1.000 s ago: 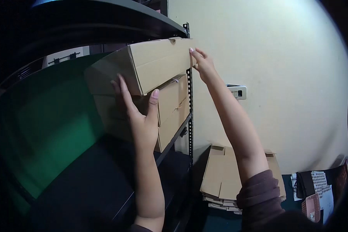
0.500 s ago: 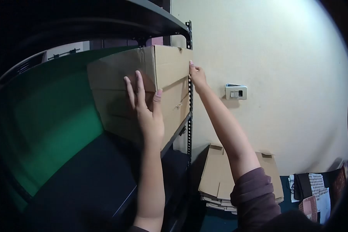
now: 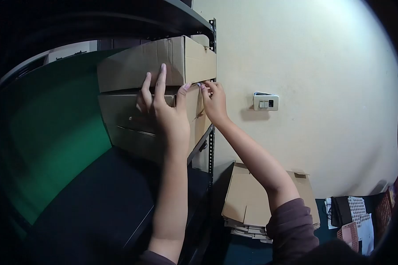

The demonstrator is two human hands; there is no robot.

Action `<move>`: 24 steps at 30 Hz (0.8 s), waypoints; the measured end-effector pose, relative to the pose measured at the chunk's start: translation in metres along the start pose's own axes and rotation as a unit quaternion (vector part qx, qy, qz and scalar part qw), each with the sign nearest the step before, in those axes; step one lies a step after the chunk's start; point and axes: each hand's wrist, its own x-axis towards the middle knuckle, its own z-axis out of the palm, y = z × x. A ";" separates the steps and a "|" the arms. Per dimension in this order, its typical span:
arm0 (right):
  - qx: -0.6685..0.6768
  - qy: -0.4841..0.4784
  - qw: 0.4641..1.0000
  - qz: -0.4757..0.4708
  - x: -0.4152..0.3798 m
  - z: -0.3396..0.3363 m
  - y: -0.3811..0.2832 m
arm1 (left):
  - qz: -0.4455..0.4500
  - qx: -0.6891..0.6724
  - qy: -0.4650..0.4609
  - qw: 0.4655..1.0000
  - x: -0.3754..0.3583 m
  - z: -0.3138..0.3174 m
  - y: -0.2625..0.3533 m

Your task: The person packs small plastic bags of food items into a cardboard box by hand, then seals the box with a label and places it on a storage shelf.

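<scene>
Two brown cardboard boxes stand one on the other on a dark shelf. My left hand [image 3: 166, 108] is open, its fingers spread against the side of the upper box [image 3: 141, 66] and its thumb at that box's lower front corner. Beneath it the lower box [image 3: 132, 112] is partly hidden by this hand. My right hand [image 3: 214, 101] is closed, with thumb and fingertips pinched together at the upper box's bottom edge on the front face. What lies between those fingertips is too small to make out. A dark gap shows between the two boxes.
A black perforated shelf post [image 3: 211, 152] rises beside the boxes, with another shelf [image 3: 163, 20] overhead. A switch plate [image 3: 266, 102] sits on the pale wall. Flattened cardboard [image 3: 252, 194] is stacked below right, near papers and pouches [image 3: 349, 234]. Green sheeting [image 3: 66, 132] hangs at left.
My right hand has moved from the box's right edge down and left to the seam between the boxes. The upper box's near corner sits higher, and the gap beneath it has widened.
</scene>
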 end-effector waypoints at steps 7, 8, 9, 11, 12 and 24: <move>0.051 -0.010 0.999 0.006 0.001 -0.008 -0.011 | 0.016 -0.071 0.065 0.995 0.013 0.010 -0.009; 0.039 -0.012 0.999 -0.004 0.001 -0.009 -0.011 | 0.038 -0.048 0.068 0.996 0.013 0.010 -0.009; 0.041 -0.008 0.999 -0.001 0.000 -0.010 -0.012 | 0.042 -0.046 0.065 0.996 0.013 0.010 -0.008; 0.056 -0.012 0.998 -0.020 0.000 -0.011 -0.014 | 0.045 -0.083 0.057 0.994 0.013 0.010 -0.006; 0.057 -0.009 0.998 -0.019 0.000 -0.011 -0.013 | 0.052 -0.050 0.057 0.996 0.011 0.010 -0.006; 0.134 -0.019 0.986 0.092 0.006 0.003 -0.012 | 0.066 -0.061 0.060 0.994 0.008 0.016 -0.006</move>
